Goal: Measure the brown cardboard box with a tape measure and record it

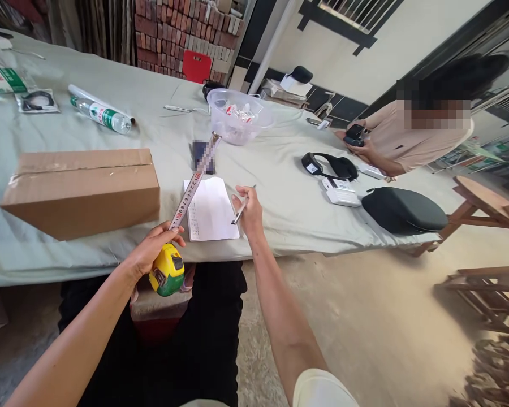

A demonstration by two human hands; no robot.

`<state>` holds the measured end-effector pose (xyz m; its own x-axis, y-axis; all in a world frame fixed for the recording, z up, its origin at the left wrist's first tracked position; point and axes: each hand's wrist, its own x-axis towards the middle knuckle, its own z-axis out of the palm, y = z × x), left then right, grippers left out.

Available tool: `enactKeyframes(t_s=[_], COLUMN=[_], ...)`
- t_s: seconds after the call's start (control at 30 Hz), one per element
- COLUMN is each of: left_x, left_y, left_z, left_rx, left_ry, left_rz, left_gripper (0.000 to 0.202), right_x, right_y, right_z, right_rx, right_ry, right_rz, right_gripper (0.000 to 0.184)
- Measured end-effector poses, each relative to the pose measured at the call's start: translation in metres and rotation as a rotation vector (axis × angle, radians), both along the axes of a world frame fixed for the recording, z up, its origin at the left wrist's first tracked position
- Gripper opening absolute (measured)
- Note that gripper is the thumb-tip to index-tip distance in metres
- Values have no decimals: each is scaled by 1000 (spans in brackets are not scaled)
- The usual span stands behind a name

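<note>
Tape measure (167, 272) hangs; left hand (153, 247) apparently pinches its blade (187, 198) to hold it out; right hand (251, 210) pinches pen (238, 216).

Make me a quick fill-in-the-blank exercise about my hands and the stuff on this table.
1. The left hand holds a yellow and green ____.
2. The pen is in the person's ____.
3. The cardboard box sits to the ____ of the white paper.
4. Beyond the box, a clear plastic ____ with a green label lies on its side.

Missing words: tape measure; right hand; left; bottle.
</note>
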<state>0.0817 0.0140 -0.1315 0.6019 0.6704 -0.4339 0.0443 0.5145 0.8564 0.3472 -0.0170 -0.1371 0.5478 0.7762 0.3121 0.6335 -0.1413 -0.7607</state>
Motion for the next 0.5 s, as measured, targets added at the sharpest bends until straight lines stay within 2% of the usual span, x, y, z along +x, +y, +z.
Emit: enactKeyframes(t_s=[0.07, 0.17, 0.27, 0.33, 0.4, 0.5], left_x=[1, 3, 2, -3, -14, -43], left_y=[-1, -3, -7, -12, -21, -43], left_z=[-1, -2, -6, -9, -10, -4], left_rx=[-16, -15, -1, 28, 36, 21], left_ry=[-13, -28, -109, -160, -191, -221], left_rz=[21, 28, -17, -51, -46, 40], left_gripper=[39, 37, 34, 32, 30, 28], right_x=[8, 12, 13, 11, 4, -14], right_y=[14, 16, 8, 2, -2, -7], right_z=[-8, -25, -33, -30, -20, -2], right_rx=[-111, -230, -151, -17, 50, 110], right_ry=[24, 21, 42, 102, 93, 83], right_rz=[11, 32, -74, -82, -85, -32], right_gripper=[32, 36, 31, 30, 28, 26])
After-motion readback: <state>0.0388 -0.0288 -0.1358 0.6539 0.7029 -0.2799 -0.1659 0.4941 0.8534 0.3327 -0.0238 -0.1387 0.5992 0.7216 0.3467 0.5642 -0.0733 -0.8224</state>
